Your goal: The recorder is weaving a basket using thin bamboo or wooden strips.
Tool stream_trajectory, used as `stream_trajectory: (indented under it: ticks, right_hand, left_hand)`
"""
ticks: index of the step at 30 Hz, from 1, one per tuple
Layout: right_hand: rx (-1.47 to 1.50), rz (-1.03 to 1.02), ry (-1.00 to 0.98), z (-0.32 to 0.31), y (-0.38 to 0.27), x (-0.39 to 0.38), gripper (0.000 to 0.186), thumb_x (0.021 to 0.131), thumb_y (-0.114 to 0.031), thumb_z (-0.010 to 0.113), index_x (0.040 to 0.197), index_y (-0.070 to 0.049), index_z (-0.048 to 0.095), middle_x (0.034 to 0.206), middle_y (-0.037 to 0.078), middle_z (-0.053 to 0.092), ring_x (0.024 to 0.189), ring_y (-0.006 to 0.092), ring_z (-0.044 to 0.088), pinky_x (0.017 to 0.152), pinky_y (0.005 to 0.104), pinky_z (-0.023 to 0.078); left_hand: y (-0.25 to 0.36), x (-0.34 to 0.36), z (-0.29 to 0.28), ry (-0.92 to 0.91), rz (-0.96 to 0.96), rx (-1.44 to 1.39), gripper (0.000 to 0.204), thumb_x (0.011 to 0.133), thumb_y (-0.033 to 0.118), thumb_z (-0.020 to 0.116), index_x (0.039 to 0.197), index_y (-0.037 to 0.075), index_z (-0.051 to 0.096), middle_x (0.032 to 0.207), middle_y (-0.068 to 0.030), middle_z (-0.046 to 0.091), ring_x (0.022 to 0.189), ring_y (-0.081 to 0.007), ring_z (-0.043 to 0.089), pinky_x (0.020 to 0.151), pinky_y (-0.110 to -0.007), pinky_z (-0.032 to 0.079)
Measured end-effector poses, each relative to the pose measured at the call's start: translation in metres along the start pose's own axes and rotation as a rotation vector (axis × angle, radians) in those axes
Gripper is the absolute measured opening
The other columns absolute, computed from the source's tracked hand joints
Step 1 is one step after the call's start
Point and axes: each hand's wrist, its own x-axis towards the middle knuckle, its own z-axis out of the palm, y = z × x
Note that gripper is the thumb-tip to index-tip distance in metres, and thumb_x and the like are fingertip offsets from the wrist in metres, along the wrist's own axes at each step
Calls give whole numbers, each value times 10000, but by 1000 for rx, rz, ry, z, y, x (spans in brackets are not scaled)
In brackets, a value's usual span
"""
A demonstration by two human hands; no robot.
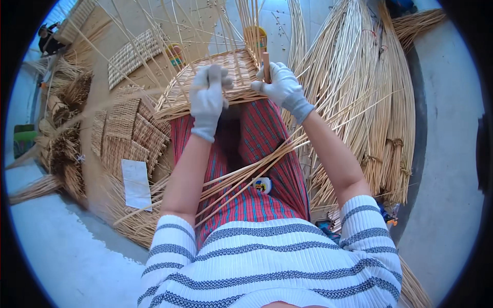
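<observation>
A partly woven basket lies across my knees, with long upright strands rising from its edges. My left hand, in a pale work glove, is closed over the basket's near left side. A blurred pale strand runs toward this hand from the left; I cannot tell whether the fingers grip it. At the near right corner, my gloved right hand is closed around a short wooden handle held upright. Whatever the handle's lower end joins is hidden by the hand and the basket.
Loose strands cross my lap, over a red checked cloth. Long strand bundles cover the floor at right. Woven panels and a white sheet lie left, near darker bundles. Two yellow containers stand beyond the basket.
</observation>
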Motion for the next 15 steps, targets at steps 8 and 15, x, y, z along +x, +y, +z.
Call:
stream_trajectory:
  ticks: [8, 15]
  right_hand:
    - [-139, 128, 515, 55, -7, -10, 278, 988, -248, 705, 1177, -50, 654, 969, 223, 684, 892, 440, 677, 818, 536, 523]
    - [-152, 175, 392, 65, 29, 12, 347, 942, -282, 712, 1218, -74, 680, 1024, 229, 756, 976, 440, 724, 879, 524, 565]
  left_hand:
    - [82, 104, 123, -357, 633, 1006, 525, 1006, 472, 630, 1307, 43, 628, 1341, -234, 594, 1224, -416, 605, 1045, -471, 478]
    - [79, 20, 85, -602, 647, 659, 555, 935, 330, 780, 1374, 85, 544, 1444, -204, 572, 1372, -379, 519, 1131, -452, 435]
